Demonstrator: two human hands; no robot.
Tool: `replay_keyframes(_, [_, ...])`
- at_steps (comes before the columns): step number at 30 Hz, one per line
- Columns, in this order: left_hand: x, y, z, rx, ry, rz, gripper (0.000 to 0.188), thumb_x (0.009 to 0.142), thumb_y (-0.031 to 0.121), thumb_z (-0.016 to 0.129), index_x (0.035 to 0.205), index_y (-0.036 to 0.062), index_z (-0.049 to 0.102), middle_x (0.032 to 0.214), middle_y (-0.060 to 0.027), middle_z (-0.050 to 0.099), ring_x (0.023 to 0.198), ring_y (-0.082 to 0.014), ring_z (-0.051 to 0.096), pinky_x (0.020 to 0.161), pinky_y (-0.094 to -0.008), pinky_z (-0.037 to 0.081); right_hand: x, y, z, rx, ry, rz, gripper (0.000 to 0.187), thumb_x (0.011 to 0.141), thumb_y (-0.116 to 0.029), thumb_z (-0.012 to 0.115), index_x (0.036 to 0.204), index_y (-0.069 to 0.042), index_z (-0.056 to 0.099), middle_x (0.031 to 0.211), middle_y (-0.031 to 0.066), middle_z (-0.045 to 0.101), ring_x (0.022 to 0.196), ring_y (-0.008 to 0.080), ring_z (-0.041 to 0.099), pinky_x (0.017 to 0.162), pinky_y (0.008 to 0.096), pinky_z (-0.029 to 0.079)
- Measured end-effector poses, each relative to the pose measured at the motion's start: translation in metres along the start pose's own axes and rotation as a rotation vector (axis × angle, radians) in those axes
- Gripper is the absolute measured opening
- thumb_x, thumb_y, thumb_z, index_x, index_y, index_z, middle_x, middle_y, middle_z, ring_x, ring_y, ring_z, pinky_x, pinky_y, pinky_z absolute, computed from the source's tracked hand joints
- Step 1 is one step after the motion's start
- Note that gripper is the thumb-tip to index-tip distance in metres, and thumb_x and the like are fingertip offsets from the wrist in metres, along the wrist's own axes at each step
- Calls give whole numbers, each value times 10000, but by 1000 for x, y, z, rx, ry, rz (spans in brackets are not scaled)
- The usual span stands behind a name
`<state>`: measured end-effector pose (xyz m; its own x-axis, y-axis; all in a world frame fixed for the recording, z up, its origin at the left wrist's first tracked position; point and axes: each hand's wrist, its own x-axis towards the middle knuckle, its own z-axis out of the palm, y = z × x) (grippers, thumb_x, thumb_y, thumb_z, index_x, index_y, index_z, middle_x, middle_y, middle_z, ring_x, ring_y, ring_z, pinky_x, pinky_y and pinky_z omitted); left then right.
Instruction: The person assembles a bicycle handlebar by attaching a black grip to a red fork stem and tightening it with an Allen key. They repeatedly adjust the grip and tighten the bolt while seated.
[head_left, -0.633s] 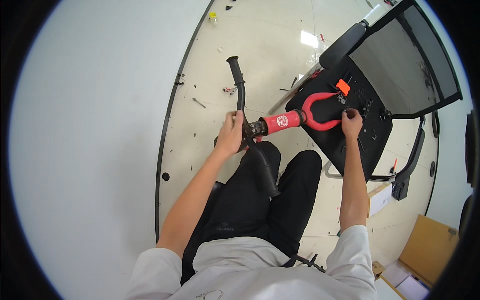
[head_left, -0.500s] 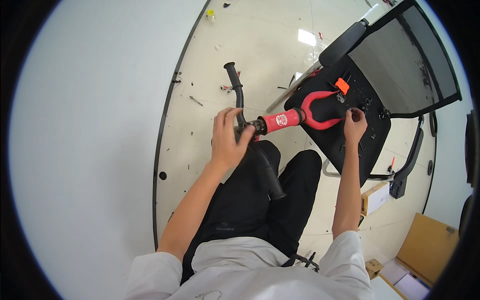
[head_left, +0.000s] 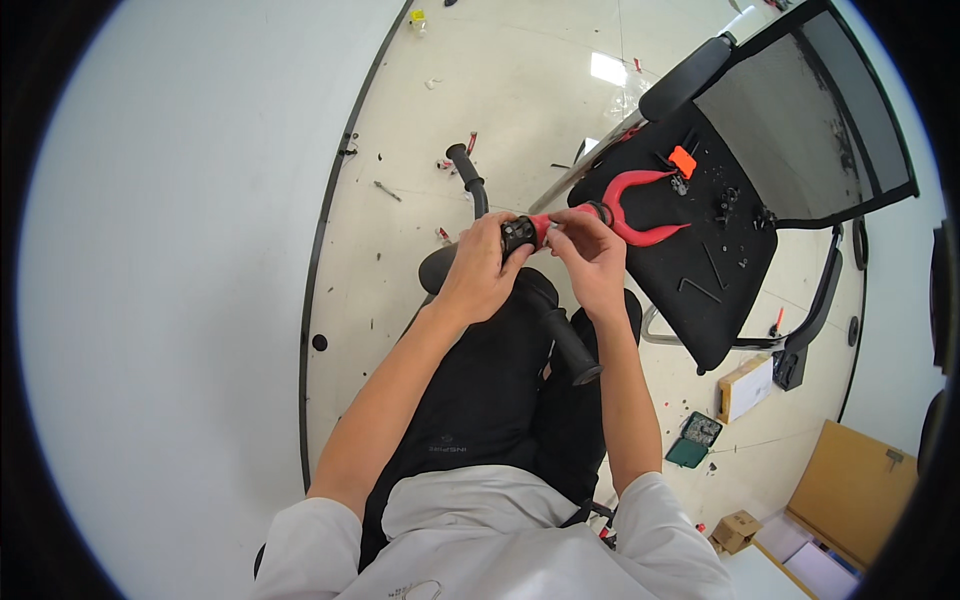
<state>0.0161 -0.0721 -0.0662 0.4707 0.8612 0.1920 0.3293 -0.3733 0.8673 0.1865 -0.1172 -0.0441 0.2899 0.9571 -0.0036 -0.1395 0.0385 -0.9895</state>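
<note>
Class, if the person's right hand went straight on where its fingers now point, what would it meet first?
Most likely the red fork tube, right at the fingertips of the right hand; depth is unclear, so they may already touch it.

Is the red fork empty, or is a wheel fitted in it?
Empty: between the two prongs of the red fork only the black chair seat shows, with no wheel.

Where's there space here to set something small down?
The black chair seat has a bare corner below the lower dark L-shaped rod. The pale tiled floor is mostly bare between the upper black handlebar grip and the chair's black armrest. It's crowded around the orange plastic piece and small dark parts.
</note>
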Motion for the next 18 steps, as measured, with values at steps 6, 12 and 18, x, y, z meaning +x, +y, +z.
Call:
replay_keyframes(6, [3,0,-5,9,-84,-58,413,957,211,628,1283,14,469,1167,-216,594,1055,-404,557,959,-469,429,-12,-1,8,-352,103,-154,135,843,12,744,965,27,690,918,76,728,827,128,699,778,287,556])
replay_keyframes(12, [3,7,-9,-41,-51,-63,389,892,160,673,1215,-3,529,1138,-207,610,1042,-402,586,925,-468,443,-15,-8,11,-681,66,-402,117,776,34,783,845,17,691,881,88,731,813,169,707,763,287,548])
replay_keyframes(18, [3,9,-11,-42,44,30,368,838,81,688,1181,-2,586,1145,-163,612,1020,-367,606,888,-421,500,-10,-15,11,-808,-50,-464,177,757,-30,812,812,0,646,847,88,682,728,245,682,663,338,540])
